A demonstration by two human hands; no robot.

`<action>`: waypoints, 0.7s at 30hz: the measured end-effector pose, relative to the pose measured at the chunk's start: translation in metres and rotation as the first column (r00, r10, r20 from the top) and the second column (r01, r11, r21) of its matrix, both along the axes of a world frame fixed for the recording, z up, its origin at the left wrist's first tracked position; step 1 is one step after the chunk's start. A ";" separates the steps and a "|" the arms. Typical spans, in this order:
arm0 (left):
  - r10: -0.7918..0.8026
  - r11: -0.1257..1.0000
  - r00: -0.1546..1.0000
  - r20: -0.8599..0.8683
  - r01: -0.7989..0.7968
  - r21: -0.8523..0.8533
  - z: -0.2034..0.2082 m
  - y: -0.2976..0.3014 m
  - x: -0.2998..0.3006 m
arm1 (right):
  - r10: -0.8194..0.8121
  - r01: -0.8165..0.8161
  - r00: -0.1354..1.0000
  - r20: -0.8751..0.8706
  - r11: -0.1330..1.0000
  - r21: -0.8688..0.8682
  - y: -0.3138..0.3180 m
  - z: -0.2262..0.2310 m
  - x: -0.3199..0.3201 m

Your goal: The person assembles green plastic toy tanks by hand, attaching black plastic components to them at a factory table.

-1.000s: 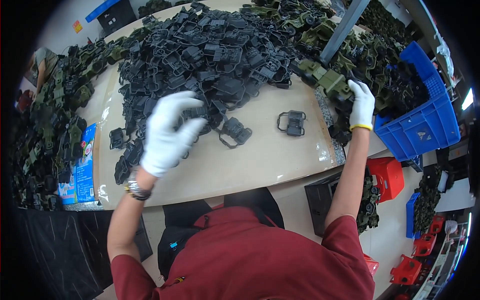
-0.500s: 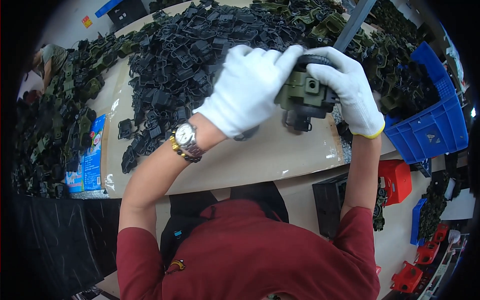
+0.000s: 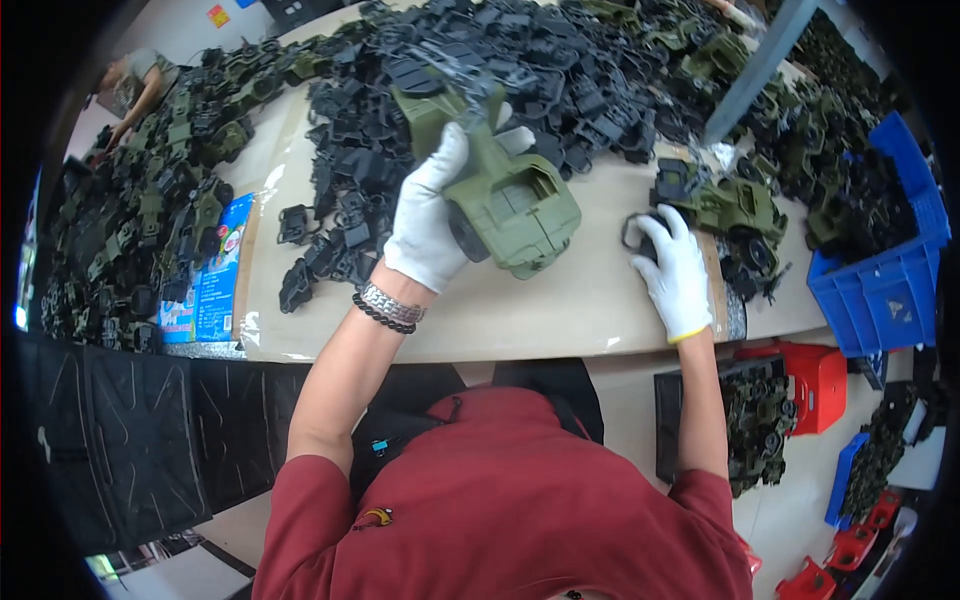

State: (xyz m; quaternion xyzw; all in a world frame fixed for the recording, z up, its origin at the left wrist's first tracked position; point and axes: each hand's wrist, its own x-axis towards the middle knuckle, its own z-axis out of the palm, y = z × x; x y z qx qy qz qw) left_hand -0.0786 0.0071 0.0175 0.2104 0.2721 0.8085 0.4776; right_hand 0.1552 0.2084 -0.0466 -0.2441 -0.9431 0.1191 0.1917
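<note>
Now my right hand (image 3: 672,272) has let go and moved away, its fingers curled on a small black part (image 3: 640,232) on the table (image 3: 560,310), while my left hand (image 3: 432,218) wraps its fingers tight around the green toy truck (image 3: 505,195), held up over the pile of black parts (image 3: 480,80).

Pale worktable (image 3: 560,310) — blue crates (image 3: 880,290) and red bins (image 3: 815,385) at right, on pale floor (image 3: 640,395).

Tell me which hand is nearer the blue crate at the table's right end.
Right. The right hand rests on a small black part on the table, a short way left of the blue crate. The left hand holds the green toy truck body, farther left.
</note>
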 end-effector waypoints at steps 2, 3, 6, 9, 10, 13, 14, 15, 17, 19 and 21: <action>0.079 0.997 0.997 0.025 -0.079 -0.006 -0.009 -0.004 0.004 | -0.001 0.004 0.999 -0.049 0.998 0.058 0.003 -0.007 -0.006; 0.060 0.998 0.997 0.049 -0.059 -0.036 -0.008 -0.007 0.007 | 0.037 -0.036 0.985 -0.168 0.999 0.011 0.009 -0.009 -0.010; -0.041 0.999 0.995 0.094 0.042 -0.002 -0.016 -0.015 0.013 | -0.077 -0.040 0.945 -0.317 0.938 -0.345 0.003 0.009 -0.007; 0.004 1.000 0.995 0.097 -0.001 -0.030 -0.026 -0.014 0.018 | -0.381 -0.111 0.880 -0.282 0.414 -0.904 0.001 0.032 0.001; 0.001 0.999 0.995 0.103 0.003 -0.033 -0.027 -0.015 0.021 | -0.385 -0.104 0.880 -0.277 0.412 -0.905 0.001 0.030 0.003; 0.006 0.999 0.997 0.082 -0.003 -0.038 -0.027 -0.018 0.029 | -0.397 0.129 0.913 -0.090 0.491 -0.862 0.003 0.006 0.013; -0.011 0.999 0.996 0.088 0.014 -0.039 -0.029 -0.020 0.031 | -0.398 0.137 0.914 -0.078 0.484 -0.864 0.004 -0.004 0.017; -0.027 0.999 0.995 0.093 0.031 -0.038 -0.030 -0.022 0.034 | -0.369 0.236 0.916 -0.155 0.810 -0.538 0.005 -0.011 0.021; -0.012 0.998 0.995 0.101 0.018 -0.063 -0.032 -0.024 0.037 | -0.355 0.353 0.921 -0.159 0.935 -0.040 -0.001 -0.005 0.025; 0.049 0.994 0.990 0.134 -0.035 -0.102 -0.031 -0.023 0.042 | -0.342 0.348 0.932 -0.121 0.937 0.032 -0.014 0.004 0.017; 0.050 0.994 0.992 0.117 -0.038 -0.106 -0.031 -0.019 0.045 | -0.346 0.345 0.938 0.000 0.935 0.083 -0.029 0.008 0.006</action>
